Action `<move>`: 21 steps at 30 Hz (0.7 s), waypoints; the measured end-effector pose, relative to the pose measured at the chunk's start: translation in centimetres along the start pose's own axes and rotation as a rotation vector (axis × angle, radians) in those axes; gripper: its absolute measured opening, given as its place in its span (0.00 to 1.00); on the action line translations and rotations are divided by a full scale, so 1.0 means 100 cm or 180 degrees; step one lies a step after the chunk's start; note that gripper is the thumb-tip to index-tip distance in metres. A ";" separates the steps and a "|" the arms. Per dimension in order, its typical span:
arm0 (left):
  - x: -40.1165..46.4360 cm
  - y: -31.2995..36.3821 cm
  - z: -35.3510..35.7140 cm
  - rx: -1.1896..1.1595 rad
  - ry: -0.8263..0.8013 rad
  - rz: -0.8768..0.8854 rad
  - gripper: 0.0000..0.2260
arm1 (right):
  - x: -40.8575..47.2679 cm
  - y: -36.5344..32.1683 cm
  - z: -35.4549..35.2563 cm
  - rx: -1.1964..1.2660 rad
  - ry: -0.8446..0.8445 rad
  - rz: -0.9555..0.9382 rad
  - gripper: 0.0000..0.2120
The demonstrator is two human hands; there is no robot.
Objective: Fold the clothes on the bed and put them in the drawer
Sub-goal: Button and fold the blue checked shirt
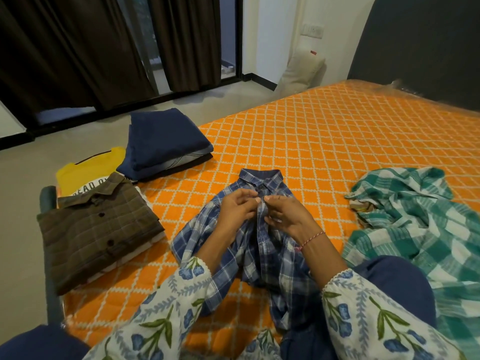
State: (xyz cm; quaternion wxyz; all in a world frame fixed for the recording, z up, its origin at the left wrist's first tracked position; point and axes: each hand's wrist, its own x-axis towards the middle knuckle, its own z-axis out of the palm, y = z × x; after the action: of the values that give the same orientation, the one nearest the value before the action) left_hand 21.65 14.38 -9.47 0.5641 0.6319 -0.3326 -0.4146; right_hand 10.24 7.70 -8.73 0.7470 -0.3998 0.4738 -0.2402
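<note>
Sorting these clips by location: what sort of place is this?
Most likely a home bedroom: a bed with an orange quilted cover, dark curtains and folded clothes stacked at the bed's edge.

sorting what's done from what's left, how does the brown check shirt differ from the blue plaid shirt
The brown check shirt is folded into a flat rectangle; the blue plaid shirt lies spread out and rumpled. The brown one tops a stack at the bed's left edge, untouched; the blue one lies in front of the person, its front placket pinched by the left hand and right hand just below the collar. Both are collared, checked and lie front up on the orange bedspread.
</note>
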 end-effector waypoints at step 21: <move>0.002 -0.046 -0.014 0.0617 0.0067 -0.0282 0.07 | -0.010 0.051 0.007 -0.3209 0.1582 -0.1741 0.23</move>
State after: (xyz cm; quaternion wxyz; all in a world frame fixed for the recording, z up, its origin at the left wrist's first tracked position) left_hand 22.76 15.47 -13.98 0.4849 0.7019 -0.3369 -0.3984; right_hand 10.33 11.58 -12.26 0.2453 -0.7422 0.5690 -0.2554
